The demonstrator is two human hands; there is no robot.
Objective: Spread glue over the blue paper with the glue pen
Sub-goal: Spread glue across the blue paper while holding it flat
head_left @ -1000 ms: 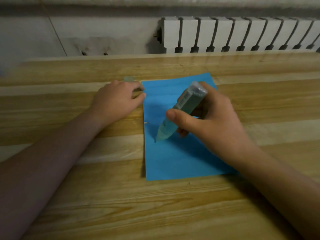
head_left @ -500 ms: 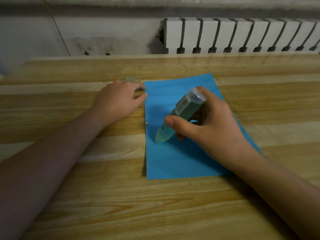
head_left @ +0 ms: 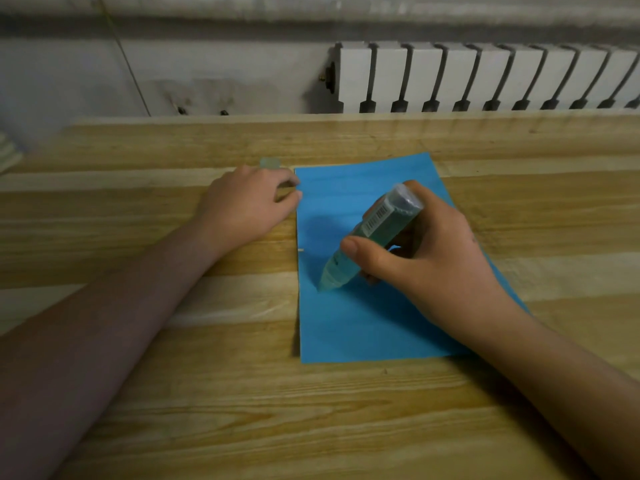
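Green glue pen (head_left: 374,233) is gripped between the right hand (head_left: 440,258) thumb and curled fingers, tip on the blue paper (head_left: 363,327) below the thumb. No glue film is visible; spreading likely remains. The left hand (head_left: 246,206) curls beside the paper corner; hold indeterminate.

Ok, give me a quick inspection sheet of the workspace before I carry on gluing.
Surface: wooden table.
Job's things: blue paper lies flat; glue pen tilted, tip on the paper's left part.
Clutter: small pale cap-like piece by the paper's far left corner.
Hands: right hand grips the glue pen; left hand rests at the paper's far left corner, fingers loosely curled.
Cables: thin cord on the wall, far left.
Surroundings: white radiator behind the table.
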